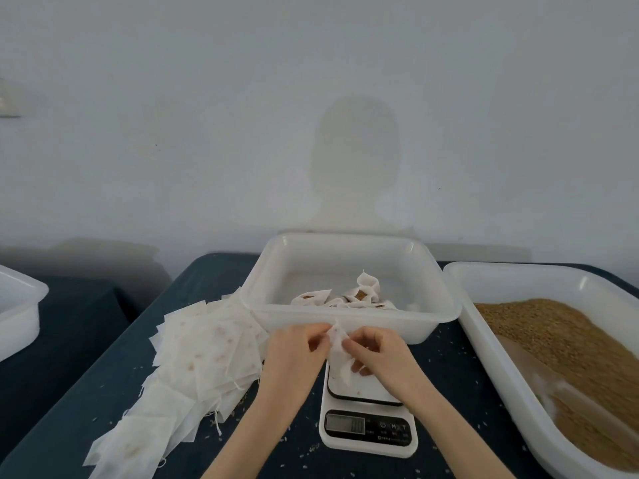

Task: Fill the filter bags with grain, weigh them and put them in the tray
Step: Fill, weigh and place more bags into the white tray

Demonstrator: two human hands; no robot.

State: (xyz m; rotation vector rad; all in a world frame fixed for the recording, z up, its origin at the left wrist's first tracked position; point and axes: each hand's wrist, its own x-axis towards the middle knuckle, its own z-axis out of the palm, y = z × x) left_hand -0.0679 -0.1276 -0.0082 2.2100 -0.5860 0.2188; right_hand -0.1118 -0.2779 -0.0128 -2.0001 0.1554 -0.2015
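Here both hands pinch one filter bag (340, 354).
The left hand (297, 350) and right hand (375, 354) hold it above the kitchen scale (368, 426).

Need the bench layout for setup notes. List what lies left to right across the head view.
White plastic tub at the left edge → heap of empty white filter bags → white digital kitchen scale → white plastic tray of brown grain.

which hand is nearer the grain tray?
Right. The right hand pinches the filter bag above the scale, on the side toward the grain tray. The left hand grips the same bag, beside the pile of empty bags.
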